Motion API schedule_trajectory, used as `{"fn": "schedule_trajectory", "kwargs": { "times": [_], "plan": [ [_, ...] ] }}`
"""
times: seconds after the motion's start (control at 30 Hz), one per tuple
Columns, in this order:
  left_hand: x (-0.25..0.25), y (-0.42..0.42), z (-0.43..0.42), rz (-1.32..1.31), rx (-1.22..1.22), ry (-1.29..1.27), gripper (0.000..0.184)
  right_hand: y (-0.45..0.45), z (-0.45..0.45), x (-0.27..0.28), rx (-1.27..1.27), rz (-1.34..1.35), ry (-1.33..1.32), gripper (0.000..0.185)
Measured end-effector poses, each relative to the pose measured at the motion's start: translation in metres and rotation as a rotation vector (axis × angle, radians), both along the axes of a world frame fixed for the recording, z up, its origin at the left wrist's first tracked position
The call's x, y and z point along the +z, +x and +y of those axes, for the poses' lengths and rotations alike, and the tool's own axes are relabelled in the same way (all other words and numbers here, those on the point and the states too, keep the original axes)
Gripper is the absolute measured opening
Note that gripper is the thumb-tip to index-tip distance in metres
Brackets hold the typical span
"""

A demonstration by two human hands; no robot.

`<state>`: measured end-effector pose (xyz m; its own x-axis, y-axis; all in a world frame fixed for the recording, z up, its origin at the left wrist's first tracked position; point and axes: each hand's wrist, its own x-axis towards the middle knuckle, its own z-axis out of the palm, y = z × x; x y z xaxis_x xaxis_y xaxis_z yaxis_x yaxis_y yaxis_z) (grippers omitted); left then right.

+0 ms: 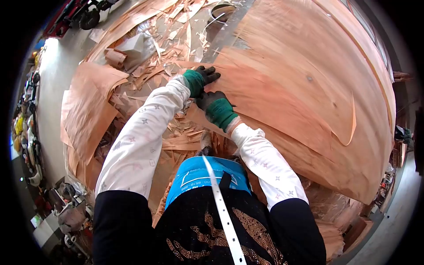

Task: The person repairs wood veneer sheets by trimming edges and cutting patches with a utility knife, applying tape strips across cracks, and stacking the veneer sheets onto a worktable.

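Note:
Both hands wear green gloves with dark fingers, and they are close together at the left edge of a reddish wood veneer sheet (269, 99). My left hand (201, 81) reaches over the sheet's corner, its fingers pointing right; whether they pinch the sheet is hard to see. Just below it, my right hand (216, 107) touches the sheet's edge with its fingers bent, and what lies under them is hidden. Beneath the reddish sheet spreads a larger, paler stack of veneer (309, 57). A thin curled strip (352, 121) stands up from the stack.
Torn veneer scraps (181, 37) lie beyond my hands, by a round container (223, 13). Bent veneer sheets (90, 106) rest at the left. A red vehicle (70, 17) is at the top left. Clutter (70, 216) lines the left side.

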<state>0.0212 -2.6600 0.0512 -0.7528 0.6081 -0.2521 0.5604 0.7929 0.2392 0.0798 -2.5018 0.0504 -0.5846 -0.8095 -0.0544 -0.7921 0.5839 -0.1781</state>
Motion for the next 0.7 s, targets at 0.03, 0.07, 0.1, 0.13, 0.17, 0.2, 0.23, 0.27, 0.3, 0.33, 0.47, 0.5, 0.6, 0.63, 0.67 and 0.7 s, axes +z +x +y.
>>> {"fn": "schedule_trajectory", "kwargs": {
  "times": [0.03,0.07,0.1,0.13,0.17,0.2,0.23,0.27,0.3,0.33,0.47,0.5,0.6,0.63,0.67,0.7],
  "plan": [
    [0.001,-0.001,0.000,0.000,-0.009,-0.008,0.080,0.000,-0.002,0.001,-0.002,0.007,0.025,0.023],
    [0.000,-0.001,-0.001,0.000,-0.020,-0.017,0.080,0.000,-0.004,0.000,-0.002,0.012,0.004,0.022],
    [-0.002,-0.001,-0.001,0.008,-0.022,-0.011,0.079,0.001,-0.005,-0.002,-0.004,0.017,-0.018,0.021],
    [-0.004,-0.001,-0.001,0.017,-0.025,-0.006,0.079,0.002,-0.006,-0.004,-0.008,0.023,-0.043,0.020],
    [-0.005,-0.002,-0.001,0.026,-0.030,-0.005,0.079,0.001,-0.007,-0.007,-0.011,0.026,-0.034,0.020],
    [-0.002,-0.001,0.000,0.020,-0.014,-0.002,0.079,0.000,-0.008,-0.007,-0.017,0.028,-0.027,0.020],
    [0.002,0.001,0.001,0.013,-0.001,0.001,0.079,0.000,-0.007,-0.007,-0.024,0.031,-0.020,0.020],
    [0.005,0.003,0.003,0.005,0.014,0.005,0.079,-0.001,-0.001,-0.008,-0.034,0.026,-0.034,0.021],
    [0.000,0.001,0.004,-0.003,0.016,-0.026,0.083,-0.003,0.010,-0.009,-0.046,0.021,-0.046,0.021],
    [-0.001,0.002,0.003,0.002,0.022,-0.001,0.085,-0.004,0.025,-0.012,-0.059,0.015,-0.056,0.021],
    [0.013,0.007,0.005,-0.043,0.047,0.036,0.094,0.011,0.142,-0.005,-0.155,0.001,0.074,0.026],
    [0.011,0.007,0.004,-0.029,0.038,0.037,0.094,0.012,0.162,0.004,-0.175,-0.051,0.214,0.027],
    [0.009,0.004,0.008,-0.046,0.040,-0.022,0.091,0.018,0.191,0.018,-0.199,-0.063,0.285,0.025],
    [0.017,0.002,0.013,-0.073,0.058,-0.065,0.089,0.019,0.193,0.020,-0.201,-0.034,0.248,0.024],
    [0.022,0.001,0.023,-0.107,0.108,-0.211,0.087,0.019,0.197,0.015,-0.197,-0.020,0.205,0.022],
    [0.030,0.005,0.042,-0.015,0.193,-0.235,0.080,0.019,0.199,0.005,-0.189,-0.006,0.162,0.021]
  ]
}}
